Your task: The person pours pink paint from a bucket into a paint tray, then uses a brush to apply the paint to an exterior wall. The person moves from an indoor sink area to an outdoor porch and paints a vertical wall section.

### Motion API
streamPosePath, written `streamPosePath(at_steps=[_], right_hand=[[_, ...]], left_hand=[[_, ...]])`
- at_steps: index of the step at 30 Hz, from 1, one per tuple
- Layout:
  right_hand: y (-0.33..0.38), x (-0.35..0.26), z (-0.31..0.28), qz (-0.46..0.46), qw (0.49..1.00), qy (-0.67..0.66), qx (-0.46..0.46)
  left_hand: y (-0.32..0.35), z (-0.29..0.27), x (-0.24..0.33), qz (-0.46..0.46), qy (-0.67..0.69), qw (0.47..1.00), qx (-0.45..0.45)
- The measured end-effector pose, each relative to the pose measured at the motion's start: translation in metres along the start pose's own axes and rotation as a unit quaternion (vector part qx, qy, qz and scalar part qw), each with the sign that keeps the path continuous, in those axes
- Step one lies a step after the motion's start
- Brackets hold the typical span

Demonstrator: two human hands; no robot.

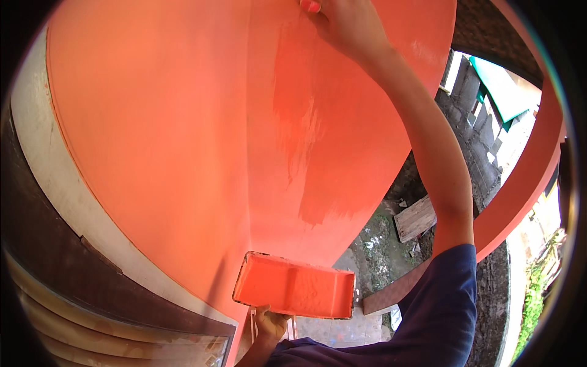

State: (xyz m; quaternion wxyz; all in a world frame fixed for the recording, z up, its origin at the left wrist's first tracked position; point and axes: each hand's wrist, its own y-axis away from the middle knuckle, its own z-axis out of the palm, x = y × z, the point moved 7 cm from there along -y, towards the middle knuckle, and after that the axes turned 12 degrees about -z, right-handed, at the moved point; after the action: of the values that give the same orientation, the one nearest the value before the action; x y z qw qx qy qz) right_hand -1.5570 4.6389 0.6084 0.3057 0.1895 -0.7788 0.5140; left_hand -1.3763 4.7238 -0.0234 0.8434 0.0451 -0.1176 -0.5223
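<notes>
My left hand (271,323) grips the lower edge of a rectangular paint tray (321,290), its fingers closed on the rim. Orange paint coats the inside of the tray, and its rim is dark and smeared. My right arm is stretched up along the orange wall (342,134), and my right hand (351,27) is curled at the picture's top edge. A small bright orange-red bit (310,6) shows at its fingers; what the hand holds is cut off by the frame. Darker, wet-looking paint streaks (299,122) run down the wall below this hand.
An inner corner divides the wall from another orange wall face (153,122) on the left. A pale frame (79,177) and a window pane (189,352) border it. At right are a grey block wall (461,116), a wooden board (416,218) and a curved orange beam (526,196).
</notes>
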Motion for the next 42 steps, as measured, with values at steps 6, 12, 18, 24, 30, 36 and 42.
streamPosePath(at_steps=[6, 12, 18, 24, 30, 36, 42], right_hand=[[0.177, -0.167, 0.093, -0.228, 0.967, 0.040, -0.102], [0.251, -0.213, 0.108, -0.043, 0.926, -0.265, -0.267], [0.089, -0.065, 0.032, 0.044, 0.992, -0.092, -0.071], [0.133, -0.103, 0.034, -0.076, 0.995, 0.052, -0.045], [0.289, -0.256, 0.097, -0.105, 0.945, -0.194, -0.242], [0.206, -0.138, 0.106, 0.096, 0.929, -0.249, -0.255], [0.079, -0.046, 0.000, 0.033, 0.999, -0.004, -0.034]], left_hand=[[-0.001, -0.004, 0.004, 0.000, 0.015, 1.000, -0.019], [-0.002, 0.010, 0.003, 0.001, -0.010, 1.000, -0.001], [-0.004, -0.015, 0.008, 0.010, -0.011, 1.000, -0.026], [-0.003, -0.006, 0.004, 0.003, -0.011, 1.000, -0.013], [-0.002, 0.006, 0.003, -0.020, -0.003, 1.000, -0.001], [-0.003, -0.010, 0.004, -0.013, -0.009, 1.000, -0.011], [-0.005, -0.017, 0.004, -0.017, 0.004, 0.999, -0.027]])
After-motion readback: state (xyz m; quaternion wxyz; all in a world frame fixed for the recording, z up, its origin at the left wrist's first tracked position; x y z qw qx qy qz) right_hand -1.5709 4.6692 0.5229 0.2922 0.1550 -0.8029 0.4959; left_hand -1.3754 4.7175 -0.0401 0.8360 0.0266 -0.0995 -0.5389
